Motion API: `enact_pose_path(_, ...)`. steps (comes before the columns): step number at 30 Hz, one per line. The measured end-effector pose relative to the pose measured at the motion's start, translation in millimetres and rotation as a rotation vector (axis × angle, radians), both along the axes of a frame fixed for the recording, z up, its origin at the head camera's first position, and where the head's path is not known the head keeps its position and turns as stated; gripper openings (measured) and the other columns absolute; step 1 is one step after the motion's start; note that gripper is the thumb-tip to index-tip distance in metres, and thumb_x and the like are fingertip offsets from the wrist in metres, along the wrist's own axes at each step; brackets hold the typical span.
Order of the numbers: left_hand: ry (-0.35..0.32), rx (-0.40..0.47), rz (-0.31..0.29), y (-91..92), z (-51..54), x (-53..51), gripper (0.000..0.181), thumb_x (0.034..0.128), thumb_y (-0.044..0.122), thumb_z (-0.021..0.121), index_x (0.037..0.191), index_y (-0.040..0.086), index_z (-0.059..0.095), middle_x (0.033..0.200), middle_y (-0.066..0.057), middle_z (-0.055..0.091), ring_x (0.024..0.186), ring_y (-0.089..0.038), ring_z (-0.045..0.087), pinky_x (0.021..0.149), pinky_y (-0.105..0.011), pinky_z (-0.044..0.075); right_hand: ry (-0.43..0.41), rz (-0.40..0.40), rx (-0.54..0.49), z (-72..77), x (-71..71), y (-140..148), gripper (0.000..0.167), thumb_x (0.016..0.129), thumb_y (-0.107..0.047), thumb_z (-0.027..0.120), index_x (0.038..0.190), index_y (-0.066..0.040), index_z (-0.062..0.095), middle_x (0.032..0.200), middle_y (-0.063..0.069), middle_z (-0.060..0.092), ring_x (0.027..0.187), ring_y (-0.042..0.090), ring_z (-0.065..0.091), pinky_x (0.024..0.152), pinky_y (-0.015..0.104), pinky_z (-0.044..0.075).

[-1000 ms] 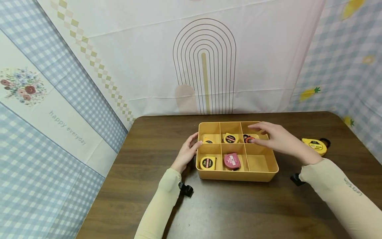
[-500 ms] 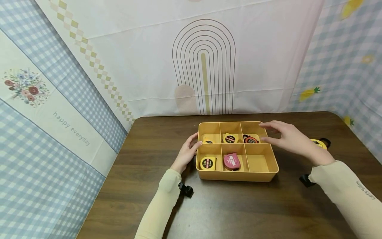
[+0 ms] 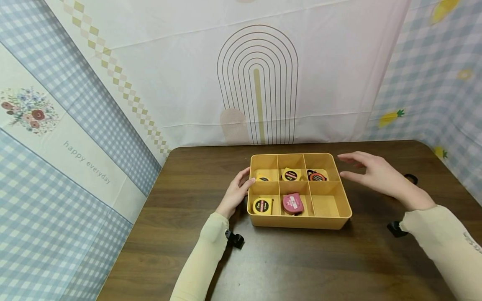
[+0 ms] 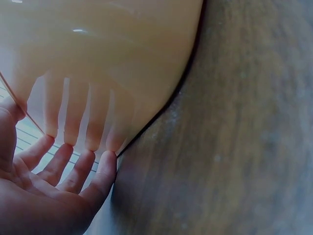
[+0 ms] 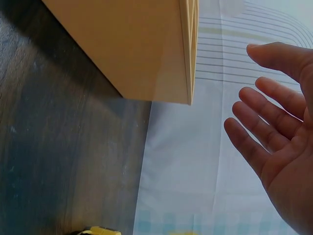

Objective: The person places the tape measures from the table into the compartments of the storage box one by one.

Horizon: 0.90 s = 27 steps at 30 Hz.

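My left hand [image 3: 238, 193] holds the left side of a yellow six-compartment box [image 3: 301, 221]; its thumb lies over the rim and its fingertips touch the outer wall [image 4: 98, 58]. My right hand [image 3: 376, 172], fingers spread and holding nothing, hovers just right of the box, apart from its wall [image 5: 132, 44]. In the back row sit a partly hidden yellow tape measure [image 3: 262, 178], a second yellow tape measure [image 3: 291, 174] and an orange-and-black tape measure [image 3: 317, 175]. The front row holds a yellow tape measure [image 3: 262, 206] at left and a pink tape measure [image 3: 293, 203] in the middle.
Behind my right wrist, a black strap loop [image 3: 412, 179] shows; a bit of a yellow tape measure [image 5: 102, 230] appears in the right wrist view. The front right compartment [image 3: 326, 205] shows its bare floor. A printed cloth [image 3: 188, 83] hangs behind the brown table [image 3: 286, 267].
My right hand has drawn back to the right from above the back right compartment, uncovering the orange-and-black tape measure and covering most of the one on the table. The left hand stays put.
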<state>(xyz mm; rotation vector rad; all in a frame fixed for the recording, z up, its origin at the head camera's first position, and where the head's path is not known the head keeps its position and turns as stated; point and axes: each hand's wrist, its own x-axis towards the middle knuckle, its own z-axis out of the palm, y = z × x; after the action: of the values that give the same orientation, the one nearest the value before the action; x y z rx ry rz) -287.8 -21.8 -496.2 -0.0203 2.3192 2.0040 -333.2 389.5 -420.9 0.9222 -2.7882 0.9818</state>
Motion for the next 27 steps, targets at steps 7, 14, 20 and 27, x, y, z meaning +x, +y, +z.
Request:
enact_pose_path(7, 0.001, -0.012, 0.003, 0.1, 0.7, 0.5, 0.061, 0.1031, 0.028, 0.06, 0.157, 0.014, 0.036, 0.157, -0.011, 0.04, 0.133, -0.03, 0.05, 0.099, -0.049, 0.049, -0.033, -0.026, -0.005, -1.0, 0.7, 8.9, 0.055, 0.096, -0.032, 0.071, 0.143, -0.009, 0.055, 0.137, 0.017, 0.059, 0.118, 0.038, 0.057, 0.094, 0.055, 0.045)
enact_pose_path(14, 0.019, -0.038, 0.006, -0.1, 1.2, 0.5, 0.059, 0.102, 0.03, 0.062, 0.155, 0.016, 0.04, 0.154, -0.009, 0.045, 0.131, -0.028, 0.053, 0.097, -0.045, 0.051, -0.047, -0.041, -0.007, -3.6, 0.9, 13.9, 0.055, 0.096, -0.034, 0.071, 0.143, -0.009, 0.055, 0.136, 0.019, 0.059, 0.119, 0.04, 0.056, 0.095, 0.057, 0.044)
enact_pose_path(20, 0.025, -0.053, 0.007, -0.2, 1.7, 1.7, 0.059, 0.1016, 0.03, 0.063, 0.155, 0.015, 0.04, 0.154, -0.009, 0.045, 0.13, -0.027, 0.053, 0.097, -0.045, 0.052, -0.041, -0.053, -0.003, -3.9, 1.7, 16.9, 0.056, 0.096, -0.034, 0.071, 0.143, -0.01, 0.055, 0.135, 0.018, 0.06, 0.118, 0.039, 0.056, 0.093, 0.057, 0.045)
enact_pose_path(27, 0.031, -0.047, 0.013, -0.9, 2.2, 1.8, 0.058, 0.1015, 0.03, 0.063, 0.154, 0.015, 0.042, 0.153, -0.009, 0.046, 0.128, -0.027, 0.055, 0.096, -0.044, 0.052, -0.037, -0.078, -0.011, 0.3, 3.7, 20.8, 0.056, 0.095, -0.033, 0.073, 0.142, -0.009, 0.056, 0.133, 0.017, 0.062, 0.118, 0.037, 0.056, 0.091, 0.04, 0.044)
